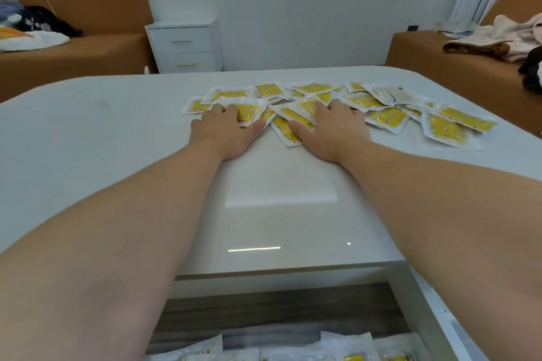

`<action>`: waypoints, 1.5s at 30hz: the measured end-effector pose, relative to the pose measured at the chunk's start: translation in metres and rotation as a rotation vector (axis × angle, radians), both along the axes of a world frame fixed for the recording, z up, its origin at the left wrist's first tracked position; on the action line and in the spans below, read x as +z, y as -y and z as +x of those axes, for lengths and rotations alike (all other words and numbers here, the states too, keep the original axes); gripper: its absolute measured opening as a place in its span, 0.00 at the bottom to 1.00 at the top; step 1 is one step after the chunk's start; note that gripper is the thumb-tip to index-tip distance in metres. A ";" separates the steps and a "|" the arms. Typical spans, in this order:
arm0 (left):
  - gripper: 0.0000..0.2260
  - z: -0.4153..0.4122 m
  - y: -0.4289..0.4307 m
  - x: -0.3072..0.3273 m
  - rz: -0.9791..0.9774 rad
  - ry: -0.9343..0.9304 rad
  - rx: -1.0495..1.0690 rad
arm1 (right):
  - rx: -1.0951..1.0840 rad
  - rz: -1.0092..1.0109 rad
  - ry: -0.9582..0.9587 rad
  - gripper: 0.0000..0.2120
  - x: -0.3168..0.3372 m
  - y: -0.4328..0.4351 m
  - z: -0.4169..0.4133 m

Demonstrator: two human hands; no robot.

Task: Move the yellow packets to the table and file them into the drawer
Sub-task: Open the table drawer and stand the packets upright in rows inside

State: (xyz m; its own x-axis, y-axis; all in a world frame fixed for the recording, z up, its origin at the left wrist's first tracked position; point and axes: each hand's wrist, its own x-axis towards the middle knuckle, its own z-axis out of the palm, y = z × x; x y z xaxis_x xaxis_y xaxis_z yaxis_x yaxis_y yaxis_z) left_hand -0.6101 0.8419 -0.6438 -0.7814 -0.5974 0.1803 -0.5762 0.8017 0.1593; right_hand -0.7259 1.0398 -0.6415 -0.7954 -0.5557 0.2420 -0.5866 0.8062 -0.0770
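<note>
Drawer (278,311) waits below; my left hand (228,129) and right hand (331,129) press flat, ungripping, on packets (387,118). I'd rake them together first.

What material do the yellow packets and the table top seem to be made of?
Yellow packets: probably thin plastic film, glossy, with crinkled white sealed edges. Table top: hard, smooth, light grey, maybe lacquer or glass; it reflects light sharply near the front edge.
</note>
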 end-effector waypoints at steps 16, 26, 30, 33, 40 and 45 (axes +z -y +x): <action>0.22 0.085 -0.069 0.006 0.034 -0.017 -0.085 | 0.099 -0.028 -0.044 0.27 0.008 -0.015 0.042; 0.19 0.174 -0.130 0.014 0.331 -0.127 -0.032 | 0.143 -0.016 -0.001 0.24 0.016 -0.060 0.111; 0.28 0.207 -0.142 0.019 0.400 -0.153 0.040 | 0.156 0.024 0.047 0.18 0.028 -0.090 0.165; 0.26 0.228 -0.146 0.015 0.383 -0.148 0.051 | 0.118 0.008 0.085 0.26 0.026 -0.118 0.209; 0.28 0.244 -0.147 0.022 0.436 -0.227 0.050 | 0.066 -0.227 0.088 0.10 0.017 -0.141 0.233; 0.20 0.247 -0.150 0.024 0.519 -0.391 -0.012 | 0.047 -0.331 0.049 0.08 0.020 -0.142 0.232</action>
State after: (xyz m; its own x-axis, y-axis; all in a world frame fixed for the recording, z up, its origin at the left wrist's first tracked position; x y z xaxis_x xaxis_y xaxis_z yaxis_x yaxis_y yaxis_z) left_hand -0.3635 0.9924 -0.6203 -0.7240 -0.6749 0.1425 -0.3888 0.5698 0.7240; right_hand -0.4942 1.1814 -0.6219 -0.7862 -0.4894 0.3773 -0.6114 0.7048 -0.3597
